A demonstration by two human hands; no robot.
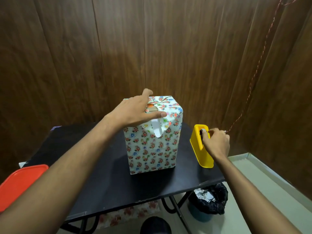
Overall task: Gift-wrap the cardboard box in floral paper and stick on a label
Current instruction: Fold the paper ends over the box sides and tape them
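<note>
The wrapped box (152, 141) stands upright, left hand (135, 112) flat on top; right hand (217, 143) pinches the tape dispenser (200, 149).

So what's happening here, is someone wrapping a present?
Yes. A person is gift-wrapping a box in floral paper on a black table. The left hand presses the folded flaps down on top, where a bit of cardboard still shows. The right hand pinches at the tape in a yellow dispenser.

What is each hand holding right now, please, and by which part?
The right hand pinches the tape end at the yellow dispenser's top. The left hand presses flat on the wrapped box's folded top.
</note>
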